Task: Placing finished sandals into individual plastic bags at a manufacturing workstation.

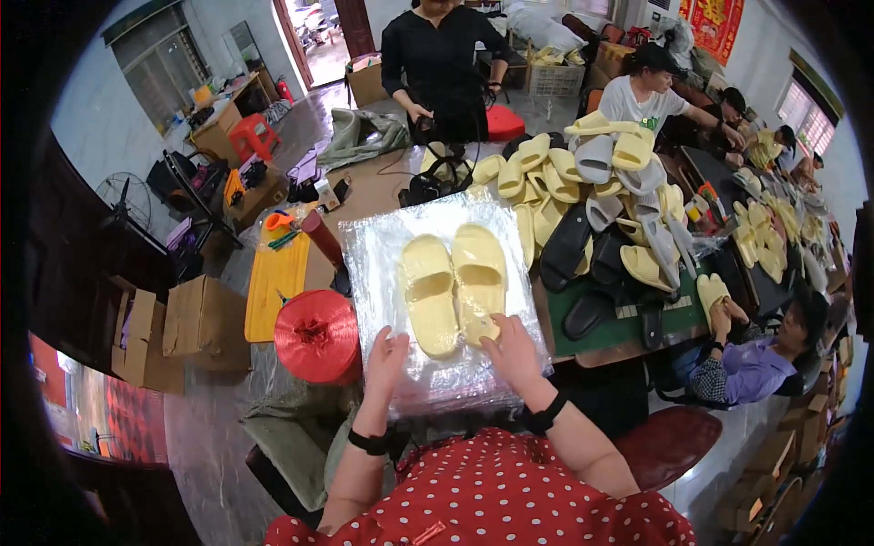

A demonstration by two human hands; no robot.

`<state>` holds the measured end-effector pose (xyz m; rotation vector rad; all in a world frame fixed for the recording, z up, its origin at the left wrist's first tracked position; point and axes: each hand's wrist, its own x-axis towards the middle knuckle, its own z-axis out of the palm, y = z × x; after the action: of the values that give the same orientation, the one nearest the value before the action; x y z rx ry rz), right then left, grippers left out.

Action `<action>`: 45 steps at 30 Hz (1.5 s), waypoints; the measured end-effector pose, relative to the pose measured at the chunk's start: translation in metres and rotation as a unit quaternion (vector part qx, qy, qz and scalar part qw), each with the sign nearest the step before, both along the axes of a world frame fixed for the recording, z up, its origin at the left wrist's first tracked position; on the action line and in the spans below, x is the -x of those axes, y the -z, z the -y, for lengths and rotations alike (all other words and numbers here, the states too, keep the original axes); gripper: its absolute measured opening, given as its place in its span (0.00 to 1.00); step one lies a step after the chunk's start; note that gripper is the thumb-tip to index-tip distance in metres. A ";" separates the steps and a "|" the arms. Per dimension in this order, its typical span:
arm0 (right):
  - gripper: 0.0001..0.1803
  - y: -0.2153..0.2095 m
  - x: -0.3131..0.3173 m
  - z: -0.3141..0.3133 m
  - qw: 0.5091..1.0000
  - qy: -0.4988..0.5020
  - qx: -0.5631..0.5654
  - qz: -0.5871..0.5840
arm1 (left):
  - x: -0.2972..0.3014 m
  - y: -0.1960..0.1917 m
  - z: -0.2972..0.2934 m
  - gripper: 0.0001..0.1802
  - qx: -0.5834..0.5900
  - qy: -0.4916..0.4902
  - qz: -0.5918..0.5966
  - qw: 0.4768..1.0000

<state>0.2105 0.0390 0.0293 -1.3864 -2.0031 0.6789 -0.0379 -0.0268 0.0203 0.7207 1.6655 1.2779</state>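
Note:
A pair of pale yellow slippers lies side by side, the left slipper (430, 314) and the right slipper (479, 273), toes pointing away from me. Beneath them is a square stack of clear, shiny plastic sheets (375, 246). My left hand (388, 364) rests at the stack's near left part, fingers apart and holding nothing, a little left of the left slipper's heel. At the heel of the right slipper is my right hand (512, 350), its thumb and fingers apart, with the fingertips touching or very close to the slipper's edge.
A large heap of yellow, grey and black slippers (564, 177) covers the table to the right. Left of the stack sit a red twine roll (316, 337) and a yellow board (273, 291). A person in black (442, 64) stands opposite; others sit at right. Cardboard boxes (208, 318) stand left.

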 end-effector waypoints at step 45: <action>0.24 0.016 0.028 -0.003 0.996 -0.052 -0.049 0.058 | 0.198 0.152 0.312 0.22 -0.067 -0.562 0.340 0.751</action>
<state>0.1826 0.0415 0.0129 -1.2965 -2.1819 0.5488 -0.2363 -0.3387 -0.1321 -0.8287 1.3125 2.1228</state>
